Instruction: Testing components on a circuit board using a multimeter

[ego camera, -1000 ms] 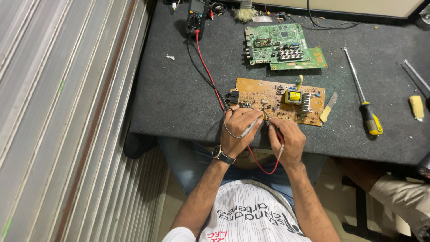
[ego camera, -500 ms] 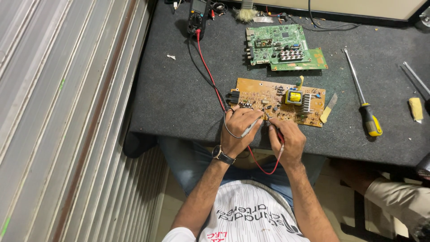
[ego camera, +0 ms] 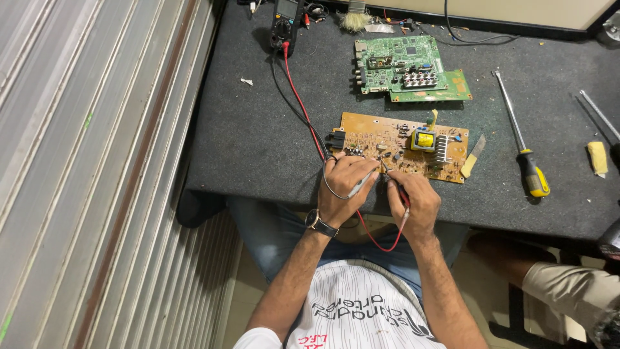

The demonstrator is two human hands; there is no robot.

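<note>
A tan circuit board point(ego camera: 400, 146) with a yellow transformer lies near the front of a dark grey table point(ego camera: 258, 129). My left hand point(ego camera: 343, 189) grips a black test probe, its tip touching the board's front edge. My right hand point(ego camera: 414, 203) grips a red test probe, also pointed at the board's front edge. A black lead and a red lead point(ego camera: 300, 97) run from the probes back to a black multimeter point(ego camera: 286, 18) at the table's far edge. I wear a wristwatch point(ego camera: 320, 223) on my left wrist.
A green circuit board point(ego camera: 407, 68) lies behind the tan one. A long screwdriver with a yellow-black handle point(ego camera: 523, 139) lies to the right, with a small blade tool point(ego camera: 473, 156) and a yellow piece point(ego camera: 597, 158). A corrugated metal shutter point(ego camera: 90, 174) runs along the left. Another person's leg point(ego camera: 568, 284) shows at lower right.
Both hands stay on the probes at the board's front edge, with only a slight shift of the camera view.
</note>
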